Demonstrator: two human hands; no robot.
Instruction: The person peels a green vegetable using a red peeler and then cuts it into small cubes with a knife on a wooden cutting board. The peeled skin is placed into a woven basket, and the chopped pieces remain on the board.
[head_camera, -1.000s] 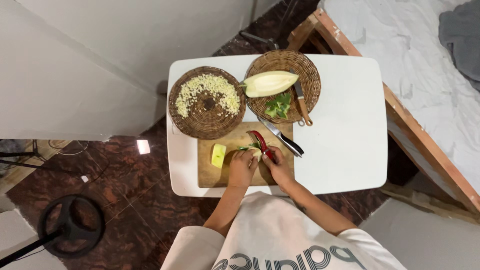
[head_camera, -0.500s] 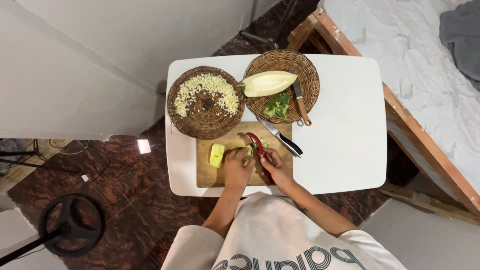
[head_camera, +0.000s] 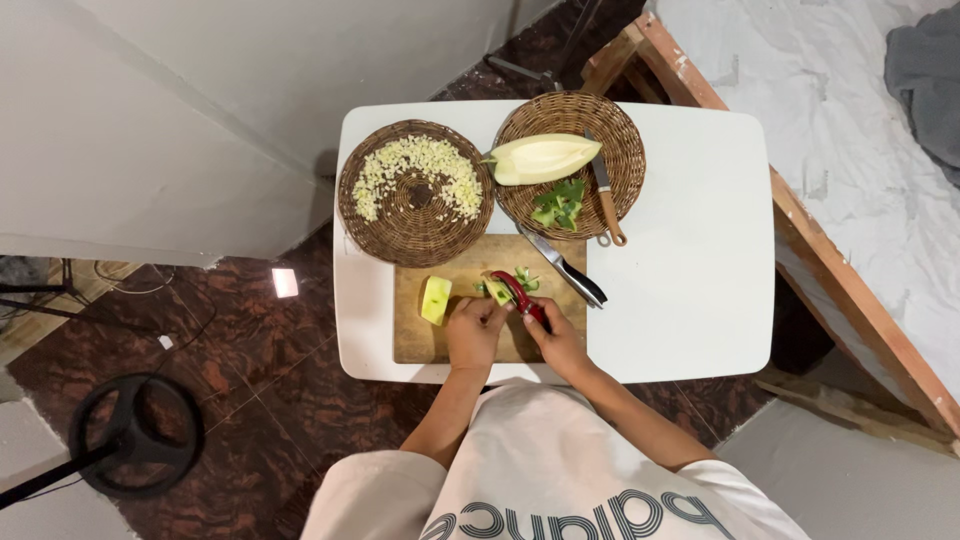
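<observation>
My left hand (head_camera: 474, 331) grips a small pale-green fruit piece (head_camera: 497, 291) over the wooden cutting board (head_camera: 415, 340). My right hand (head_camera: 556, 338) holds a red-handled peeler (head_camera: 519, 293) against that piece. Green peel scraps (head_camera: 524, 279) lie just beyond the peeler. Another cut yellow-green piece (head_camera: 435, 299) rests on the board to the left of my hands.
On the white table (head_camera: 690, 250), a black-handled knife (head_camera: 565, 267) lies by the board. One wicker tray (head_camera: 400, 228) holds chopped pale bits (head_camera: 415, 165); another (head_camera: 625, 140) holds a peeled fruit half (head_camera: 540, 157), peels (head_camera: 560, 204) and a wooden-handled knife (head_camera: 605, 199). A wooden-framed bed (head_camera: 850, 290) stands right.
The peeler has stroked forward along the fruit piece, and more green peel now lies on the board. Both hands have stayed over the board.
</observation>
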